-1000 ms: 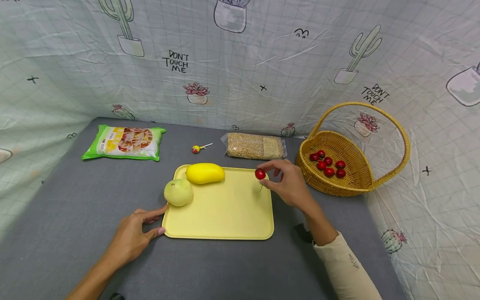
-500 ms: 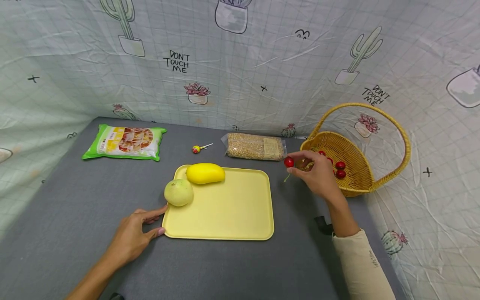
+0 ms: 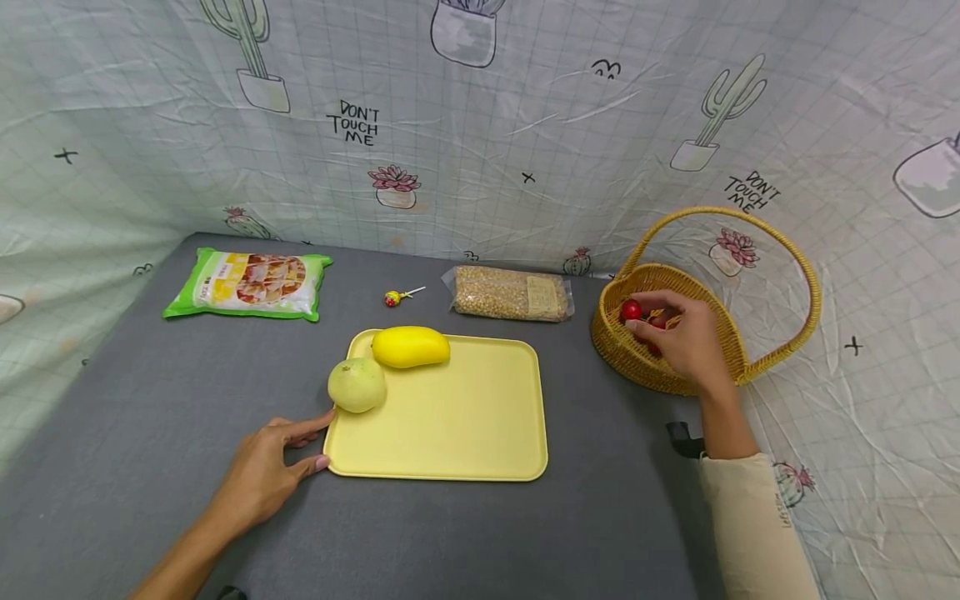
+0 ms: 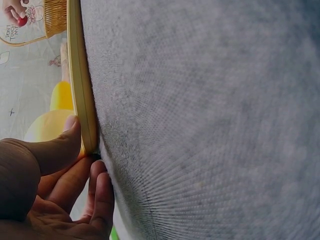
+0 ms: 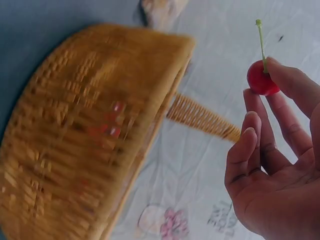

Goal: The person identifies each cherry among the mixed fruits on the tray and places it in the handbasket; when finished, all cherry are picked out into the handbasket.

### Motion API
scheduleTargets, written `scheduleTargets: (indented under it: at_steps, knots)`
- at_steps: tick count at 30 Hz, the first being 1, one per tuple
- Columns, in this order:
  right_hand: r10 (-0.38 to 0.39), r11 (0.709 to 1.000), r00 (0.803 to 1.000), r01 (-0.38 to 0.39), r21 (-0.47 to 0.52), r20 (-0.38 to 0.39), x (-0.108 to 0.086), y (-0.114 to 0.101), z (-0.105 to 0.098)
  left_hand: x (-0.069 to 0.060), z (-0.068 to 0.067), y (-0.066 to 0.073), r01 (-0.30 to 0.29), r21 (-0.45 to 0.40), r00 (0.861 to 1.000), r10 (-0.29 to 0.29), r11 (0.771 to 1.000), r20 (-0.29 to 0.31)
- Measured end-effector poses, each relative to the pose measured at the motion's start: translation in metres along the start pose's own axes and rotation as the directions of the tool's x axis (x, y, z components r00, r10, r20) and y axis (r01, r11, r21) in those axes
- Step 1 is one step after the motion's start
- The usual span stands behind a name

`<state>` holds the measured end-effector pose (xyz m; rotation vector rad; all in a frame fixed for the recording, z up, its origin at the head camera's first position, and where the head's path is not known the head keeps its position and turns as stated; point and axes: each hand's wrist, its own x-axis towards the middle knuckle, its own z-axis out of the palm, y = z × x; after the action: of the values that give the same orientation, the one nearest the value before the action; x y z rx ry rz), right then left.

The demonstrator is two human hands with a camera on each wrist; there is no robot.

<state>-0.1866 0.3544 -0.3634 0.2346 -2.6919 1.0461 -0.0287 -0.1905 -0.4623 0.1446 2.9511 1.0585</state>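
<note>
My right hand [image 3: 686, 337] pinches a red cherry [image 5: 262, 78] between thumb and fingers; its green stem points up in the right wrist view. That hand is over the wicker basket [image 3: 630, 367], hiding most of the cherries in it. My left hand [image 3: 262, 471] holds the near left corner of the yellow tray [image 3: 457, 417] with thumb and index finger, also seen in the left wrist view. On the tray lie a yellow mango [image 3: 410, 347] and a pale green round fruit [image 3: 357, 385], which sits over the left rim.
Behind the tray lie a green-edged food bag [image 3: 251, 285], a lollipop [image 3: 393, 297] and a clear bag of yellowish grains [image 3: 510, 293]. The basket's tall handle [image 3: 810, 287] arches up at the right. A printed cloth [image 3: 465, 142] hangs behind the grey table [image 3: 420, 542].
My right hand has carried the cherry rightward from above the tray's far right corner to over the basket. The left hand and the tray have stayed put.
</note>
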Motion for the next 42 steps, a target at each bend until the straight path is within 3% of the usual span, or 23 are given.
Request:
scheduleTargets:
  at_steps: [10,20,33,42]
  knots:
    - [0.158,0.979,0.986,-0.164,-0.122,-0.053,0.012,0.030,-0.025,0.001,-0.002,-0.002,0.008,-0.008,1.000,-0.008,1.000,0.008]
    - [0.273,0.944,0.961,-0.278,-0.179,-0.053,0.026,0.059,-0.033,0.000,-0.003,-0.002,0.001,0.000,1.000,-0.001,1.000,-0.004]
    - [0.286,0.924,0.958,-0.276,-0.264,0.001,0.045,0.093,-0.025,0.001,-0.004,-0.001,0.007,0.006,1.000,-0.007,1.000,0.016]
    - [0.322,0.905,0.944,-0.284,-0.316,0.072,0.054,0.108,-0.021,0.000,-0.003,0.001,0.009,0.006,1.000,-0.010,1.000,0.011]
